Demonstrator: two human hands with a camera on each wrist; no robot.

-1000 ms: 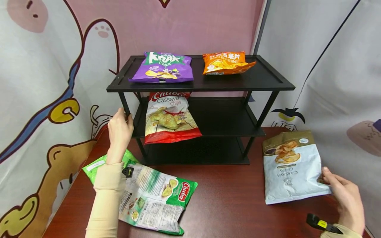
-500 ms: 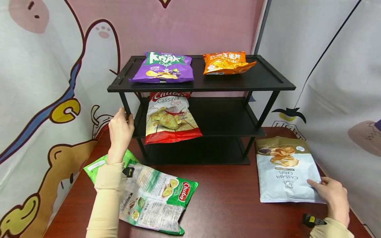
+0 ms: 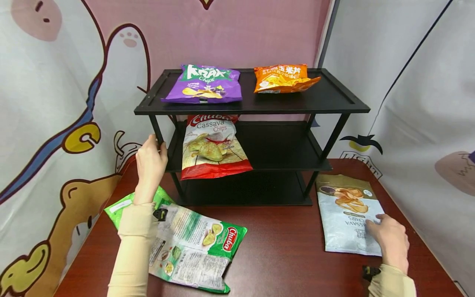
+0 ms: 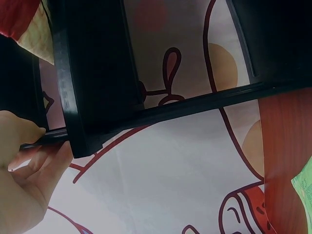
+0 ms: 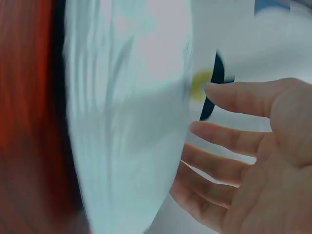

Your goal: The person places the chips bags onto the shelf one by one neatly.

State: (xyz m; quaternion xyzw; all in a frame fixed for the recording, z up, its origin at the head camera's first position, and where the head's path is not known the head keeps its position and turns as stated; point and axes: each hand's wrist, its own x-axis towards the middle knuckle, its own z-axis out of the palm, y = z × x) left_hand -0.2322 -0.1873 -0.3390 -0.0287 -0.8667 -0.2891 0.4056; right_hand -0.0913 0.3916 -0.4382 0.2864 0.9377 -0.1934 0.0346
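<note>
- Finding the silver-and-gold bag (image 3: 335, 233) on the right side of the brown table (image 3: 282, 251), just right of the shelf, lying flatter, farther left and lower than a second ago.
- Bringing the right hand (image 3: 391, 239) leftward along with that bag since the earlier frames, now lying over its right near part.
- Keeping the right hand's fingers loosely spread; in the right wrist view, reaching the bag's edge with the fingertips, but being unable to tell how firmly.
- Gripping the left front post (image 3: 156, 128) of the black shelf (image 3: 282, 142) with the left hand (image 3: 151, 163), curling fingers and thumb round just as before.
- Reading "CASSAVA CHIPS" upside down on the silver-and-gold bag, now losing the first letter behind the right hand.
- Reading "KRAX Chips" on the purple bag (image 3: 208, 84), on the top tier at left.
- Seeing Chinese characters, including "玉米片", on the orange bag (image 3: 283, 78), on the same tier at right.
- Reading "Chuba Cassava Chips" on the red-edged bag (image 3: 215, 148), on the middle tier at left.
- Reading "Chuba" sideways on the green bag (image 3: 196, 247), lying near left on the table, partly under the left sleeve (image 3: 131, 251).
</note>
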